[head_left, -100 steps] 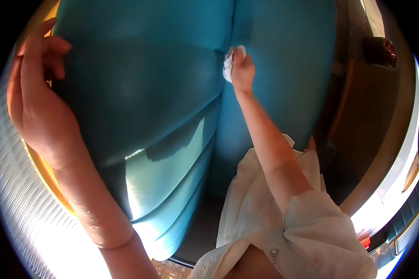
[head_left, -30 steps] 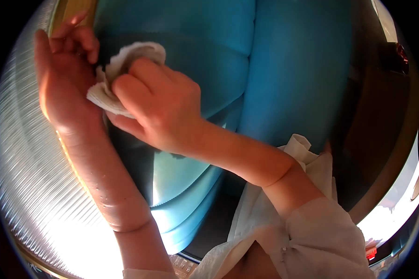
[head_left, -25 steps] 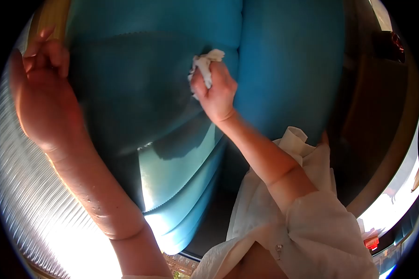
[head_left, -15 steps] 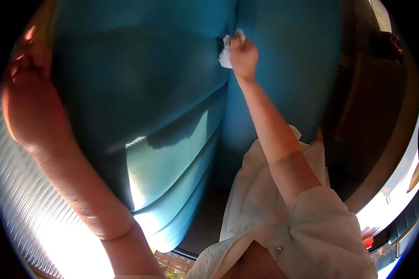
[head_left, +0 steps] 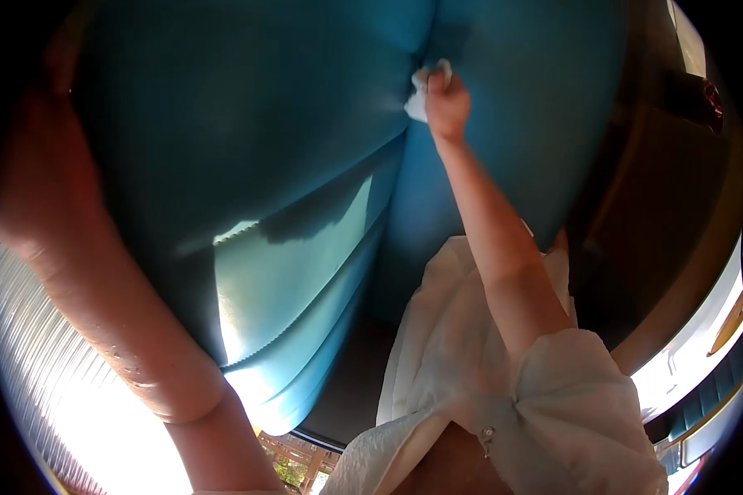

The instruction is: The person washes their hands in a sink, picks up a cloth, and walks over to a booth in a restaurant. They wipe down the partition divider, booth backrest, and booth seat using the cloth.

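My right hand is closed on a crumpled white cloth. It presses the cloth against the seam between the ribbed cushion and the smooth panel of a teal padded bench seat. At the far left, my left hand lies along the outer edge of the seat's padding. Its fingers reach upward into deep shadow and show only dimly; they look stretched out, with nothing visible in them.
Bright sun falls on the lower cushion and on a ribbed metallic surface at left. A dark tabletop with a brown rim curves along the right. A dark red object sits at the upper right. Another teal seat shows lower right.
My right hand and the cloth have shifted slightly right along the seam. The view has moved a little, and my left hand sits farther left, its fingers now darker.
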### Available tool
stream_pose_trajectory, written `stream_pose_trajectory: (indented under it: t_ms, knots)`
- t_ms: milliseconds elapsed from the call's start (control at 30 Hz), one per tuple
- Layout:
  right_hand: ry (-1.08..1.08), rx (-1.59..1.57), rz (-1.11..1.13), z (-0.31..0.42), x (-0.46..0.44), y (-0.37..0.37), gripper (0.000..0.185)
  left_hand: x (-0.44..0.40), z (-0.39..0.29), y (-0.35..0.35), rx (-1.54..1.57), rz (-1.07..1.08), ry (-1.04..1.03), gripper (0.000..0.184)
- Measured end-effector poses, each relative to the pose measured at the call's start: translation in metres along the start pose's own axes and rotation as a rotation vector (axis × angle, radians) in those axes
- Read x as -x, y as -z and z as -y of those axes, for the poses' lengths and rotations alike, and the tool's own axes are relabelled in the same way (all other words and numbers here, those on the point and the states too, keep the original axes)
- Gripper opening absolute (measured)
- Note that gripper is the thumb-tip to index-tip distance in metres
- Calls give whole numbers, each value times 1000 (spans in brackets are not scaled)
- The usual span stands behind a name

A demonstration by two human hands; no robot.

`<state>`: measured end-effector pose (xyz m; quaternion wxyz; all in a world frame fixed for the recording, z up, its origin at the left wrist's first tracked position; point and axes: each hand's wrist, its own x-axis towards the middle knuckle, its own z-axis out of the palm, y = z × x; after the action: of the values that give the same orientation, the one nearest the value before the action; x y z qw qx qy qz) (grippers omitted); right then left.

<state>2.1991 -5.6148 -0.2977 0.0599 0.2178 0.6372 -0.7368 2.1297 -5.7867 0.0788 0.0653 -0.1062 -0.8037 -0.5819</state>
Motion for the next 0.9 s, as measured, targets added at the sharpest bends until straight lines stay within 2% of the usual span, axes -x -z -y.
stream_pose_trajectory:
  t_ms: [67, 133, 167, 200, 233, 267, 300, 333, 400, 467, 500, 533, 567, 600, 633, 700, 733, 767, 800, 833, 867, 900]
  knots:
    - [122, 224, -262, 29, -44, -19, 33, 2, 0, -6, -51, -30, -32, 52]
    - [103, 524, -348, 24, -46, -44, 33, 1, -1, -8, -52, -40, 22, 53]
    - [60, 401, -315, 18, -27, -46, 32, 1, -1, -7, -38, -43, 22, 53]
    - [-41, 437, -213, -1, -12, -42, 31, 2, -1, -6, -23, -46, 22, 53]
    - [32, 518, -213, -26, 7, -38, 25, 5, -5, -14, -95, -102, 29, 53]
    - [49, 598, -71, -54, 26, -26, 22, 5, -5, -15, -128, -128, 27, 52]
    - [101, 818, 28, -86, 45, -15, 22, 4, -5, -16, -161, -155, 27, 52]
    - [-80, 891, 241, -77, 56, -3, 22, 0, -1, -10, -191, -103, 20, 51]
    - [191, 799, 38, -96, 44, 0, 20, -1, 1, -9, -236, -65, 20, 50]
    - [77, 664, 7, -34, 8, 0, 21, 4, -6, -16, -377, -201, 67, 49]
    - [46, 229, 17, -14, -15, -6, 21, 5, -10, -18, -425, -245, 86, 49]
    - [11, -208, 20, -3, -32, -12, 21, 3, -16, -17, -304, -149, 151, 49]
    - [5, -209, 22, 5, -37, -20, 21, 3, -16, -18, -245, -99, 179, 49]
    - [13, -16, -124, 10, -41, -33, 21, 3, -17, -20, -188, -52, 211, 49]
    - [20, 179, -268, 12, -42, -41, 20, 3, -16, -24, -186, -97, 194, 49]
    - [-118, -299, -95, -14, -18, -42, 16, 5, -14, -34, -178, -193, 156, 49]
    - [-108, -26, -164, -15, 7, -40, 16, 4, -15, -39, -173, -240, 133, 49]
    - [-89, 52, -88, -31, 28, -31, 15, 3, -13, -35, -167, -262, 122, 49]
    - [249, 630, -155, -82, 41, -24, 17, 2, -10, -32, -161, -285, 111, 49]
    - [-39, 600, 120, -73, 63, -8, 22, -1, -3, -14, -191, -187, 75, 49]
    - [300, 698, -19, -88, 71, -5, 24, -2, -2, -13, -210, -144, 49, 49]
    - [251, 669, 16, -90, 55, -3, 25, -3, -1, -11, -227, -101, 23, 49]
